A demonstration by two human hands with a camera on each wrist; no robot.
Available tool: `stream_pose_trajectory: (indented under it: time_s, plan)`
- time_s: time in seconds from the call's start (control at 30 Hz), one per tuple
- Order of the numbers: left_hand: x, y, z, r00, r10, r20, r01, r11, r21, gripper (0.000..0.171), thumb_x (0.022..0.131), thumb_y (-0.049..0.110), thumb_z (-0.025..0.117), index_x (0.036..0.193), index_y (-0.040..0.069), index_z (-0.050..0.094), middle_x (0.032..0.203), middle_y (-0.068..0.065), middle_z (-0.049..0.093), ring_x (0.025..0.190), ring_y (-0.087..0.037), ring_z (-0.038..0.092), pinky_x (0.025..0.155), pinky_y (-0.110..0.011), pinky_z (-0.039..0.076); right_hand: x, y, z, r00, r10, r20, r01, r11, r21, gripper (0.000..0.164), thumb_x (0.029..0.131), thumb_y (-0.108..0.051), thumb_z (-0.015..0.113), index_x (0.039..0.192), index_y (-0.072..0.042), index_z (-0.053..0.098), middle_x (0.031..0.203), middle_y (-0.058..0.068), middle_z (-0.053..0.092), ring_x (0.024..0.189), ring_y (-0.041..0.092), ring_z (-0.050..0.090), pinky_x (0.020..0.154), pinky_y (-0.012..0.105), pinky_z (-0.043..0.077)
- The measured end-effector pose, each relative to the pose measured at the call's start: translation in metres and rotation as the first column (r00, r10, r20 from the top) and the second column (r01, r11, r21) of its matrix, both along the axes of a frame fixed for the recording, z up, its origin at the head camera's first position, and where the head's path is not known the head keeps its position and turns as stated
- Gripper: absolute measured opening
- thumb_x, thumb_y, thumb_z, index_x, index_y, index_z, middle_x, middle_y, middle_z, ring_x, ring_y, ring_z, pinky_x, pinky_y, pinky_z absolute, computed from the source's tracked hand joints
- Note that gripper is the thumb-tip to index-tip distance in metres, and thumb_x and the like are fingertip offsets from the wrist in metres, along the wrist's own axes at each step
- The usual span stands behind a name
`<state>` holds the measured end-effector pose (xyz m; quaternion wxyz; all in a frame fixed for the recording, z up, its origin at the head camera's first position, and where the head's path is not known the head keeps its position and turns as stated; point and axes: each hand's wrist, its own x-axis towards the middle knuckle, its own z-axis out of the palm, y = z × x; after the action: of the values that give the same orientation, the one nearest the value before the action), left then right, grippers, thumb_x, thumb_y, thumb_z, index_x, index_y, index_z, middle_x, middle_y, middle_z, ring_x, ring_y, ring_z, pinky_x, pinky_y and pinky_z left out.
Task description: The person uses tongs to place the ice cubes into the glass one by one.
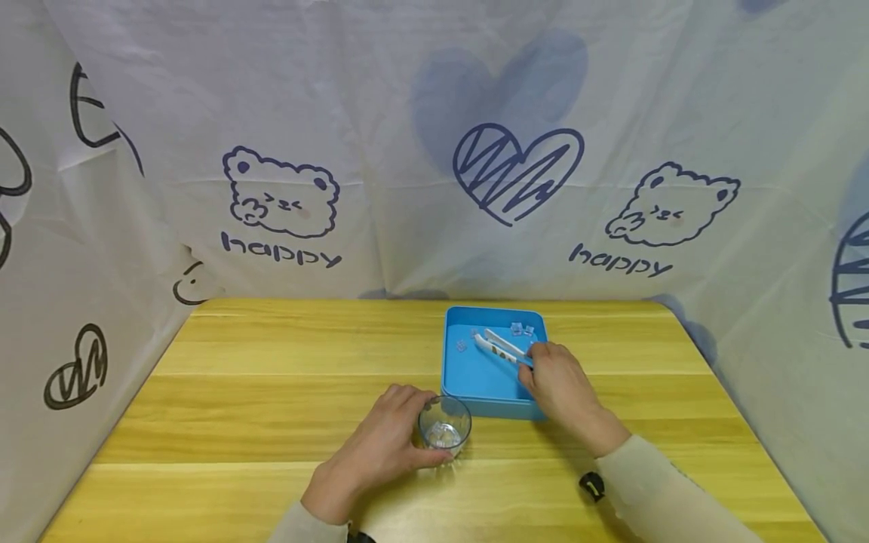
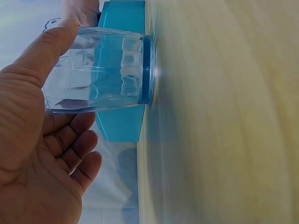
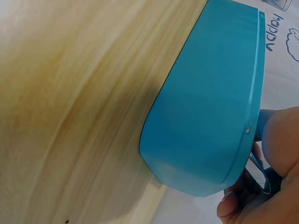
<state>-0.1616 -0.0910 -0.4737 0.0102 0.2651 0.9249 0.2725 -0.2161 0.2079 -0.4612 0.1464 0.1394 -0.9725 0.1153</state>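
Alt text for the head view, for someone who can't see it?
A person's right hand holds white-tipped tongs over a blue tray containing small clear pieces, while the left hand holds a clear glass on the wooden table. Behind hangs a pale cloth with bear and heart drawings.

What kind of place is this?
Likely a makeshift tabletop recording booth, wider room hidden: pale cartoon-printed fabric sheeting hangs behind and beside a yellowish wood-grain table holding a clear drinking glass and a blue rectangular tray.
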Motion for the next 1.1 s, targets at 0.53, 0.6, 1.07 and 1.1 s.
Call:
stream_pose_trajectory:
  time_s: [0.53,0.6,1.07,1.1]
  plan:
    - [0.0010,-0.0003,0.0004,1.000,0.002,0.005,-0.002,1.000,0.003,0.088,0.079,0.057,0.088,0.145,0.007,0.058,0.136,-0.008,0.064,0.126,-0.025,0.055,0.116,-0.050,0.047,0.0019,-0.0014,-0.0028,1.000,-0.002,-0.006,0.002,0.999,0.044,0.022,0.096,-0.013,0.072,0.098,0.007,0.064,0.078,0.011,0.058,0.071,0.025,0.051,0.067,0.040,0.053]
    - [0.0010,-0.0003,0.0006,1.000,0.002,0.009,-0.002,1.000,0.003,0.088,0.079,0.057,0.088,0.145,0.007,0.058,0.136,-0.008,0.064,0.126,-0.025,0.054,0.116,-0.050,0.047,0.0024,-0.0012,-0.0027,1.000,0.002,-0.013,-0.002,0.999,0.047,0.021,0.096,-0.013,0.072,0.097,0.006,0.063,0.078,0.011,0.057,0.070,0.025,0.051,0.066,0.039,0.052]
    - [0.0008,-0.0002,-0.0004,1.000,-0.001,0.007,0.001,1.000,0.003,0.088,0.079,0.057,0.088,0.144,0.007,0.059,0.135,-0.007,0.064,0.123,-0.023,0.054,0.114,-0.049,0.048,0.0038,-0.0008,-0.0002,1.000,-0.004,0.011,0.004,0.999,0.042,0.020,0.097,-0.012,0.071,0.098,0.006,0.063,0.076,0.009,0.053,0.070,0.024,0.048,0.065,0.036,0.048]
    - [0.0008,-0.0002,-0.0004,1.000,-0.001,0.006,0.001,1.000,0.003,0.088,0.079,0.057,0.088,0.144,0.007,0.059,0.135,-0.007,0.064,0.123,-0.023,0.054,0.114,-0.049,0.048,0.0039,-0.0007,-0.0003,1.000,-0.005,0.013,0.004,0.999,0.042,0.019,0.097,-0.012,0.070,0.098,0.006,0.063,0.077,0.009,0.053,0.070,0.024,0.048,0.065,0.036,0.048]
